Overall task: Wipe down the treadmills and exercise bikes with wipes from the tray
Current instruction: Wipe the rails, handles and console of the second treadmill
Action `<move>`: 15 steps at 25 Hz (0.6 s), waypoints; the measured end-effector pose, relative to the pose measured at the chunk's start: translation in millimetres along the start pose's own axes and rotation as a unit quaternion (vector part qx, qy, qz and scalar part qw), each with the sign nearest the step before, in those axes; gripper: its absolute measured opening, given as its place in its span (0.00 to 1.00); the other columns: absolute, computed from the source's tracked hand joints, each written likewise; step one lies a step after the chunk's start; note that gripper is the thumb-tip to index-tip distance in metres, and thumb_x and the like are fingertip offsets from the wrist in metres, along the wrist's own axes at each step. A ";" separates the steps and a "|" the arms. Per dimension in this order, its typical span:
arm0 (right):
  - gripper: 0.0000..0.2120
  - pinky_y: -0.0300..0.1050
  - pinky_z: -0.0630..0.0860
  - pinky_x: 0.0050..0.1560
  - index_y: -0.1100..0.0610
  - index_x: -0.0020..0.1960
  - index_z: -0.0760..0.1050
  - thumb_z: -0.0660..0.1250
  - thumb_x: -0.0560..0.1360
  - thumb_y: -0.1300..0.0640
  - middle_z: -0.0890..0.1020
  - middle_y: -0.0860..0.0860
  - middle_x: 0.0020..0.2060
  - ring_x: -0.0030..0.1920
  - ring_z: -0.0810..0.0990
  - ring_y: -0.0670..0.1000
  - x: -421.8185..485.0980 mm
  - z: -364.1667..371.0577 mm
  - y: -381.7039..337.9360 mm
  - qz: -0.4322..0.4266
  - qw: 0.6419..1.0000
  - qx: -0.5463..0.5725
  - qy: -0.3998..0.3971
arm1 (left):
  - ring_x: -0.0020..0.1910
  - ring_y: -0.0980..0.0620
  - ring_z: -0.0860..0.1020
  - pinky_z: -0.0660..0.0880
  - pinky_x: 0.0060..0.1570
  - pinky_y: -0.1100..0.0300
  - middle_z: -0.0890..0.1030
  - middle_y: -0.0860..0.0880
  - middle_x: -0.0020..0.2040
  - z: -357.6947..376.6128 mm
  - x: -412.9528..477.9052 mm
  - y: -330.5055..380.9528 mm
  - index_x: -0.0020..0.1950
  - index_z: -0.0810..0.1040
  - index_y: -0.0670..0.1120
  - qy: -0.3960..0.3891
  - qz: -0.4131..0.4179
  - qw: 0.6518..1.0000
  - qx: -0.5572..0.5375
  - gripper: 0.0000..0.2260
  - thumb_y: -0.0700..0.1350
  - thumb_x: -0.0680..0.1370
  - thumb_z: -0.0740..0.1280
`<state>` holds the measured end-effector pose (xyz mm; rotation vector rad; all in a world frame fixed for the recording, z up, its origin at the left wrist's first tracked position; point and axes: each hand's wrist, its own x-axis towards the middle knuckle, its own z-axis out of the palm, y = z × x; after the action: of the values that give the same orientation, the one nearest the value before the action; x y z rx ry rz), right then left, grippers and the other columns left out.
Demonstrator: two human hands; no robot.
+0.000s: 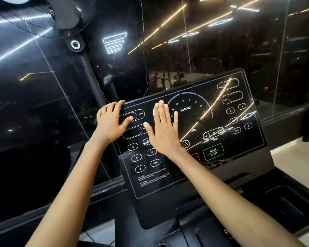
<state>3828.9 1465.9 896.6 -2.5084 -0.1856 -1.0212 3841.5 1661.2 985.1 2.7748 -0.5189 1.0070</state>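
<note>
Though mostly hidden, wipe (154,111) under flat right hand (165,130) on console (150,184)

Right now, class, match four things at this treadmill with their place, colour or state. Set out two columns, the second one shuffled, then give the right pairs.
Things
1. left hand
2. right hand
3. wipe
4. QUICK START button

Place, colour or state
A. outlined in green, low on the treadmill console
B. lies flat on the console, fingers straight
C. grips the console's upper left corner
D. white, peeking out from under fingers

Pairs: 1-C, 2-B, 3-D, 4-A
</note>
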 end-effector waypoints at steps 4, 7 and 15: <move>0.34 0.62 0.43 0.79 0.58 0.82 0.40 0.43 0.84 0.39 0.41 0.54 0.81 0.81 0.40 0.53 22.2 -4.3 -5.3 -0.005 1.000 -0.014 0.017 | 0.74 0.44 0.63 0.54 0.74 0.45 0.69 0.47 0.73 0.4 0.3 0.6 0.78 0.64 0.49 0.002 -0.002 1.000 -0.004 0.30 0.59 0.80 0.65; 0.33 0.61 0.45 0.79 0.59 0.82 0.41 0.45 0.84 0.41 0.43 0.55 0.81 0.81 0.42 0.54 25.6 -1.7 -12.0 -0.024 0.999 -0.031 0.030 | 0.74 0.44 0.63 0.54 0.73 0.45 0.70 0.47 0.73 1.6 0.1 0.2 0.78 0.64 0.49 0.006 -0.002 1.000 -0.003 0.30 0.59 0.80 0.65; 0.34 0.61 0.44 0.79 0.59 0.82 0.41 0.45 0.84 0.41 0.43 0.55 0.81 0.81 0.42 0.54 23.5 0.0 -9.2 0.003 0.999 -0.030 0.033 | 0.75 0.44 0.62 0.53 0.74 0.47 0.68 0.48 0.75 2.5 0.2 -1.1 0.79 0.63 0.49 0.002 -0.003 1.000 0.002 0.31 0.60 0.80 0.64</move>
<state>3843.2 1473.3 916.0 -2.5228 -0.1305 -1.1205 3843.6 1661.5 983.3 2.7758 -0.5073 1.0136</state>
